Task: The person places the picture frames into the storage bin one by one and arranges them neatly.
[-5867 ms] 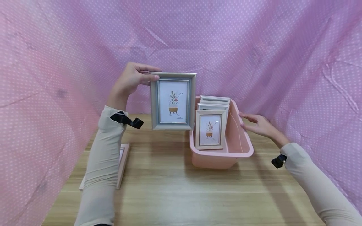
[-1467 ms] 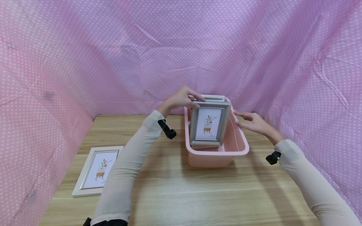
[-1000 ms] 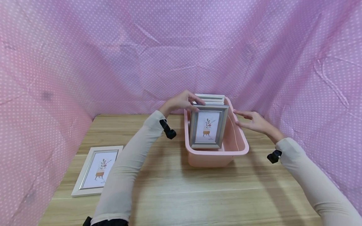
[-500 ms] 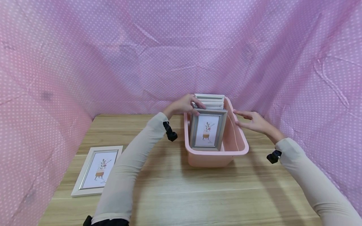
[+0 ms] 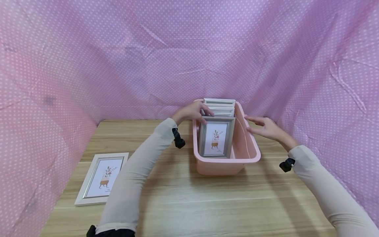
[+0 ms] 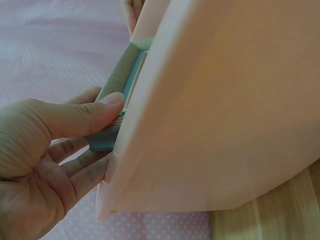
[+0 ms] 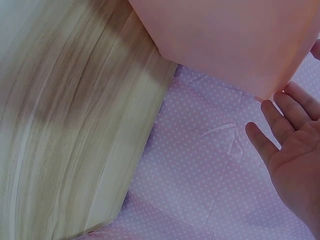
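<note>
My left hand (image 5: 192,111) pinches a silver-grey photo frame (image 5: 202,141) by its upper left corner, thumb on the front and fingers behind. The photo frame stands almost upright inside a pink plastic bin (image 5: 225,167), in front of several pale photo frames (image 5: 219,102). In the left wrist view, the bin's wall hides most of the gripped photo frame (image 6: 120,75). At the bin's right rim is my right hand (image 5: 267,127), its fingertips touching the rim. The right wrist view shows that hand's fingers (image 7: 274,120) fairly straight and spread.
A white photo frame (image 5: 94,177) lies face up on the wooden table (image 5: 189,200) at the left, partly covered by the left sleeve (image 5: 130,177). A pink dotted cloth (image 5: 177,59) hangs behind and along both sides.
My left hand has carried the silver-grey photo frame from left of the bin into it, then lowered it and drawn it slightly forward. The right hand has stayed by the rim.
</note>
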A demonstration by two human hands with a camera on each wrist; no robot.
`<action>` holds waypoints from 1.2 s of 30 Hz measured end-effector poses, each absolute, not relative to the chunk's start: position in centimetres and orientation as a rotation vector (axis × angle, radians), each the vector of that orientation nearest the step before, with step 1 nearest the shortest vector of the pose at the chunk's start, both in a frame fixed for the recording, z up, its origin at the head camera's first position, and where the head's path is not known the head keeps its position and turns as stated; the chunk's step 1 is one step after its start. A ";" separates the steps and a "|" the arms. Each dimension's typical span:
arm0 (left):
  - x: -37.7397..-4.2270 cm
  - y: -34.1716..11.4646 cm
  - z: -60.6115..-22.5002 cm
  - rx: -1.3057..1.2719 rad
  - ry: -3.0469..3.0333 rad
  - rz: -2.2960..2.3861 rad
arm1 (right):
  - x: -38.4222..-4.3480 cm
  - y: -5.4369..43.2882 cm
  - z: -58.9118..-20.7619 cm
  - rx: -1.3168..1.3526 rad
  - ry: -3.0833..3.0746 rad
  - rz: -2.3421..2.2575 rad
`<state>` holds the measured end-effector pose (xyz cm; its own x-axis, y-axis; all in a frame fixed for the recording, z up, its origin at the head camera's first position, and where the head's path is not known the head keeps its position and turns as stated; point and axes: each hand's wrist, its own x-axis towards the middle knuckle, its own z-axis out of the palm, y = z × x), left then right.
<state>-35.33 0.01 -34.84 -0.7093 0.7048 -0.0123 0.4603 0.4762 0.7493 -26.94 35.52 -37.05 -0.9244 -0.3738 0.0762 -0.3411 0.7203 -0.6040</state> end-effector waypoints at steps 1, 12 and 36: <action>-35.3 0.0 -34.8 0.984 2.407 1.065 | -26.9 35.5 -37.0 -0.594 2.866 -0.989; -35.3 -0.3 -34.4 0.994 2.350 1.039 | -26.9 35.5 -37.2 -0.568 2.871 -1.003; -35.3 -0.5 -35.2 0.960 2.494 1.090 | -27.0 35.4 -37.5 -0.506 2.907 -0.959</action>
